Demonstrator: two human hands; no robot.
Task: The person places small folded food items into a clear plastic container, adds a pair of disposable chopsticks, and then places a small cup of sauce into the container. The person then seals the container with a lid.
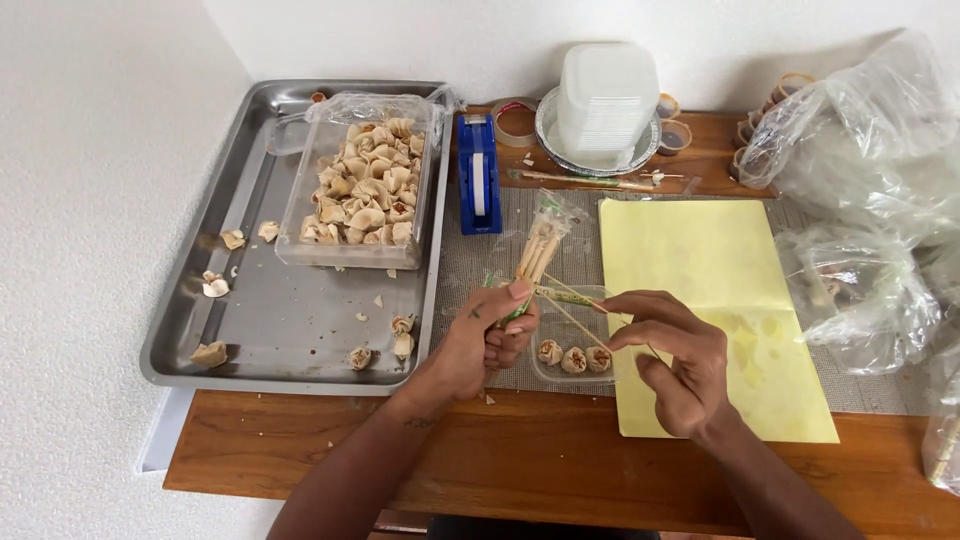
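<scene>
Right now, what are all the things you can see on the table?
Metal tray: one, silver, left side.
Clear tub: one, full of beige dumplings, on the tray.
Loose dumplings: several, beige, scattered on the tray.
Tape dispenser: one, blue, right of the tray.
Small clear container: one, holding three dumplings, by the hands.
Skewer packet: one, clear with pale sticks, held up.
Yellow sheet: one, right of centre.
Stack of white containers: one, at the back.
Plastic bags: several, clear, far right.
Left hand: grips the skewer packet.
Right hand: pinches a thin skewer.
</scene>
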